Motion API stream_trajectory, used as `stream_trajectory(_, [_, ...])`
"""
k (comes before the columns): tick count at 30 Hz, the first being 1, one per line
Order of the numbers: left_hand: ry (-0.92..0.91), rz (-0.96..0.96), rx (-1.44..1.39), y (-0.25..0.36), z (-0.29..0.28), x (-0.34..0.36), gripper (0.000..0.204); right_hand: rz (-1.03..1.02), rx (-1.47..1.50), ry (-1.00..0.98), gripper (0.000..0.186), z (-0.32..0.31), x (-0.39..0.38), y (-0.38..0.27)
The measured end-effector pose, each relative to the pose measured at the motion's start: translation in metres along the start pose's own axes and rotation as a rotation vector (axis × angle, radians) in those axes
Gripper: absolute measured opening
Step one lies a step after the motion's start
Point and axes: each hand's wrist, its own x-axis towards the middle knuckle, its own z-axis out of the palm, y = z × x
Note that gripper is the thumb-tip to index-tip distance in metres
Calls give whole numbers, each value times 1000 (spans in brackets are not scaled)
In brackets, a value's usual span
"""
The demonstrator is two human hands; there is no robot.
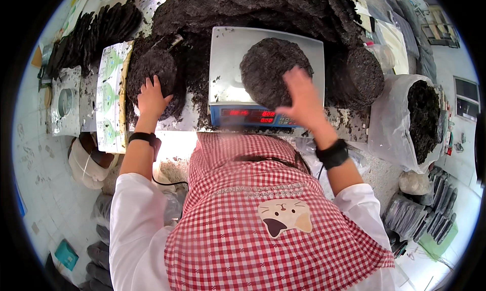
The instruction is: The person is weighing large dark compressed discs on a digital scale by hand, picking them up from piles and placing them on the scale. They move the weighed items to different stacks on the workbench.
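A flat, round, blackish cake [271,71] of what looks like dried seaweed lies on the steel pan [228,53] of a blue-fronted digital scale [223,117] with red lit digits. My right hand [301,101], somewhat blurred, is at the cake's right edge with fingers stretched out and thumb apart; whether it touches the cake I cannot tell. To the left of the scale, my left hand [152,99] rests with spread fingers on another dark round cake [154,68]. Neither hand grips anything.
Behind the scale rises a big heap of loose dark material [243,10]. More round cakes [364,78] stand right of the scale, beside a clear plastic bag [395,119] of dark stuff. A white-and-green carton [111,96] borders the left. Packed dark bundles [425,205] lie on the floor.
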Motion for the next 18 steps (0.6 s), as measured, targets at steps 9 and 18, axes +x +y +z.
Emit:
stream_trajectory(9, [-65,13,-91,-8,-17,4,84,-149,34,-169,78,-6,-20,2])
stream_trajectory(18, [129,766,-413,172,-85,-76,92,80,60,-292,63,-9,42,-8])
